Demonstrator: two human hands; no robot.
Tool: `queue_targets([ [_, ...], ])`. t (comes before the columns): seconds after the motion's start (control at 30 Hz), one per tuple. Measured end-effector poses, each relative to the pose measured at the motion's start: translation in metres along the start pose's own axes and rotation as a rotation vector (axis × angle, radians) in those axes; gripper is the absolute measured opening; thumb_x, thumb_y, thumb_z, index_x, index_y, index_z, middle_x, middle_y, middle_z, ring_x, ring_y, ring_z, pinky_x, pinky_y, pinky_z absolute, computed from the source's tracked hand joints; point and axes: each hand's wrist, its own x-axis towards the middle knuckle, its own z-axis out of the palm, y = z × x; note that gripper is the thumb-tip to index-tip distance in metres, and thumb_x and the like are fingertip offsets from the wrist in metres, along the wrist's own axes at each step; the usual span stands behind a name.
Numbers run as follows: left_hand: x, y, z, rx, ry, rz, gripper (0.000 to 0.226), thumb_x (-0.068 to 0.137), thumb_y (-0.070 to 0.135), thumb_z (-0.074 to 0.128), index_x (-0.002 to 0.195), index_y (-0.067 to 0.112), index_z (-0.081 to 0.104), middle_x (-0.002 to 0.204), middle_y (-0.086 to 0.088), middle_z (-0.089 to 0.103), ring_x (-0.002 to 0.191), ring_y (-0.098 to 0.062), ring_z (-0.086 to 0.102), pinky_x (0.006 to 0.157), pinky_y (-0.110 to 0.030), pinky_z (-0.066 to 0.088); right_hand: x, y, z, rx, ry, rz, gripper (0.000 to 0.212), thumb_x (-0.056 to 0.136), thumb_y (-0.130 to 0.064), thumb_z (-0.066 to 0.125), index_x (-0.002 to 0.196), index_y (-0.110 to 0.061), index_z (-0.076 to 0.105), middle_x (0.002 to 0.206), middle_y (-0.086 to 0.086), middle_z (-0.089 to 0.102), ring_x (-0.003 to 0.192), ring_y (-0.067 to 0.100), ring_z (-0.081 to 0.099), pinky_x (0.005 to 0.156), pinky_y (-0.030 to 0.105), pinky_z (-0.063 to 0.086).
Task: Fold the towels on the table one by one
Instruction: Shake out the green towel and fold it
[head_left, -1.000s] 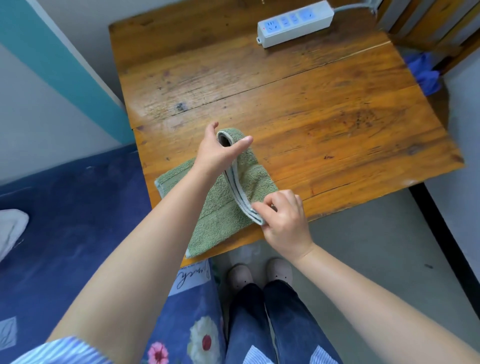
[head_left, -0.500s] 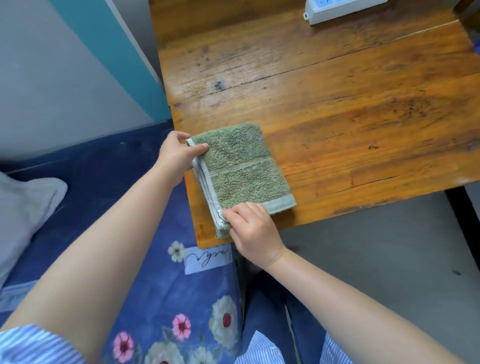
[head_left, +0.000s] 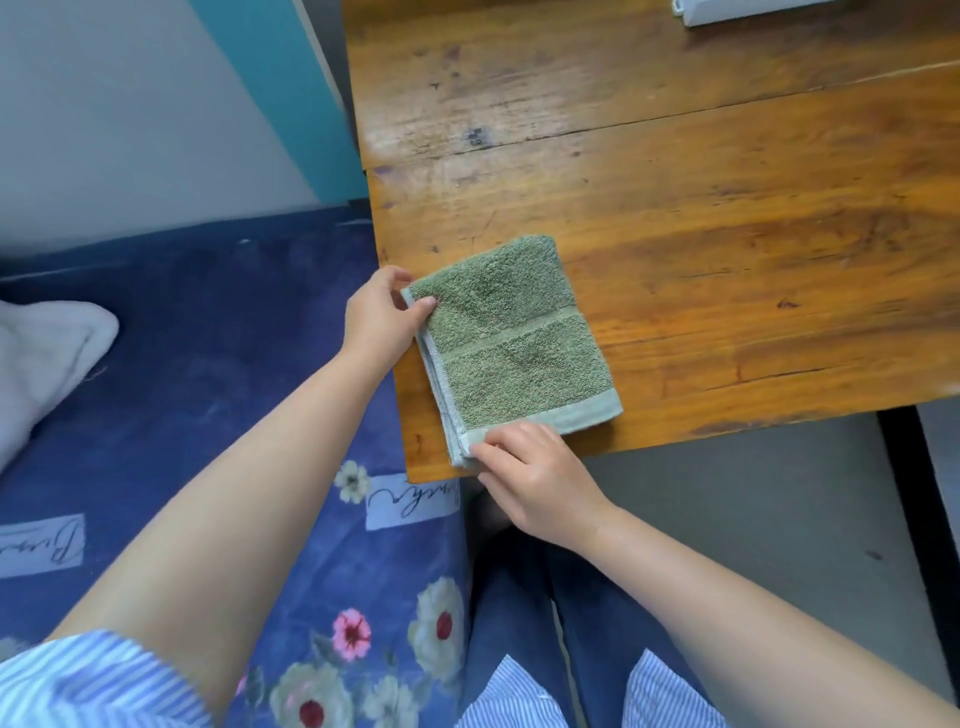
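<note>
A green towel (head_left: 511, 345) lies folded into a small thick rectangle at the near left corner of the wooden table (head_left: 701, 234). Its layered edges face left, toward the table's side edge. My left hand (head_left: 382, 317) pinches the towel's far left corner between thumb and fingers. My right hand (head_left: 535, 475) pinches the near left corner, where the pale hem band runs along the near side. Both hands rest at the table's edge.
A white power strip (head_left: 737, 11) lies at the far edge of the table. Left of the table is a bed with a blue floral sheet (head_left: 208, 415) and a white cloth (head_left: 47, 358). Grey floor (head_left: 753, 519) lies right of my legs.
One second ago both hands held the towel's right half raised mid-fold. They laid it over to the left and the towel now lies flat, with both hands still on its left corners.
</note>
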Motion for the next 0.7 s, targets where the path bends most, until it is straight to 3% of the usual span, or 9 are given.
queue_targets([
  [0.17, -0.035, 0.001, 0.015, 0.041, 0.199, 0.177, 0.041, 0.089, 0.01, 0.052, 0.127, -0.001, 0.044, 0.128, -0.017, 0.049, 0.121, -0.031, 0.043, 0.1, -0.028, 0.026, 0.041, 0.035, -0.034, -0.127, 0.187, 0.14, 0.03, 0.071, 0.005, 0.047, 0.092, 0.01, 0.067, 0.096, 0.027, 0.067, 0.094, 0.044, 0.063, 0.081, 0.055, 0.049],
  [0.23, -0.056, 0.002, 0.023, 0.1, 0.202, 0.309, 0.036, 0.086, 0.0, 0.05, 0.12, -0.009, 0.05, 0.128, -0.025, 0.049, 0.123, -0.04, 0.042, 0.106, -0.033, 0.025, 0.066, 0.049, -0.042, -0.205, 0.09, 0.225, 0.036, 0.076, 0.005, 0.049, 0.11, 0.008, 0.061, 0.12, 0.029, 0.058, 0.116, 0.047, 0.049, 0.098, 0.059, 0.035],
  [0.33, -0.082, 0.0, 0.043, 0.164, 0.146, 0.499, 0.033, 0.077, -0.009, 0.052, 0.109, -0.015, 0.058, 0.121, -0.033, 0.054, 0.117, -0.05, 0.048, 0.1, -0.052, 0.036, 0.091, 0.069, -0.037, -0.341, -0.192, 0.203, 0.046, 0.094, -0.015, 0.037, 0.139, -0.008, 0.033, 0.152, 0.013, 0.02, 0.142, 0.032, 0.013, 0.115, 0.047, 0.004],
  [0.4, -0.086, 0.001, 0.054, 0.275, 0.032, 0.52, 0.04, 0.082, 0.0, 0.05, 0.12, -0.011, 0.052, 0.133, -0.031, 0.045, 0.127, -0.048, 0.038, 0.105, -0.054, 0.03, 0.097, 0.079, -0.028, -0.425, -0.265, 0.149, 0.05, 0.097, -0.026, 0.03, 0.144, -0.013, 0.02, 0.155, 0.006, 0.006, 0.144, 0.027, 0.0, 0.115, 0.043, -0.004],
  [0.47, -0.084, -0.005, 0.064, 0.381, -0.084, 0.416, 0.051, 0.094, 0.018, 0.04, 0.14, -0.002, 0.03, 0.151, -0.02, 0.019, 0.142, -0.036, 0.012, 0.117, -0.042, 0.009, 0.098, 0.084, -0.019, -0.474, -0.294, 0.13, 0.052, 0.097, -0.031, 0.029, 0.145, -0.014, 0.016, 0.155, 0.005, 0.002, 0.143, 0.027, -0.003, 0.115, 0.042, -0.005],
  [0.53, -0.078, -0.014, 0.071, 0.46, -0.089, 0.413, 0.057, 0.097, 0.029, 0.032, 0.145, 0.004, 0.013, 0.155, -0.013, 0.003, 0.144, -0.028, -0.003, 0.116, -0.035, -0.005, 0.096, 0.09, -0.016, -0.475, -0.281, 0.147, 0.054, 0.096, -0.034, 0.031, 0.145, -0.017, 0.016, 0.155, 0.004, 0.004, 0.143, 0.026, -0.002, 0.115, 0.042, -0.004],
  [0.7, -0.071, -0.024, 0.07, 0.537, -0.09, 0.475, 0.06, 0.097, 0.034, 0.03, 0.146, 0.008, 0.007, 0.156, -0.008, 0.001, 0.145, -0.022, -0.003, 0.113, -0.03, -0.01, 0.092, 0.106, -0.021, -0.464, -0.284, 0.152, 0.054, 0.095, -0.036, 0.034, 0.144, -0.024, 0.017, 0.155, -0.001, 0.007, 0.144, 0.026, 0.0, 0.114, 0.045, 0.0],
])
